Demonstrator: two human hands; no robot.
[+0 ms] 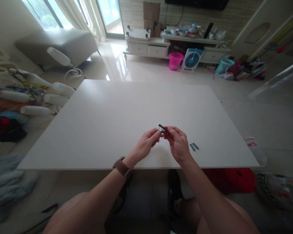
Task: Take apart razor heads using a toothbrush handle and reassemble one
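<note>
Over the front part of the white table (127, 110), a small black-and-silver piece (162, 128) is held between my two hands; its exact kind is too small to make out. My left hand (146, 142), with a brown-strapped watch (122, 167) at the wrist, pinches its silver side. The fingers of my right hand (178, 142) are closed on the black end. Some of the piece is hidden behind my fingertips. Two short dark strips with green faces, a left one (192, 147) and a right one (195, 146), lie on the tabletop to the right of my right hand.
White lamp shades (36, 110) on curled metal arms stand against the table's left side. Below the right edge are a red stool-like object (240, 178) and a printed bag (279, 191). Across the floor, a pink basket (175, 61) and a blue fan (192, 59) stand before a low cabinet (157, 51).
</note>
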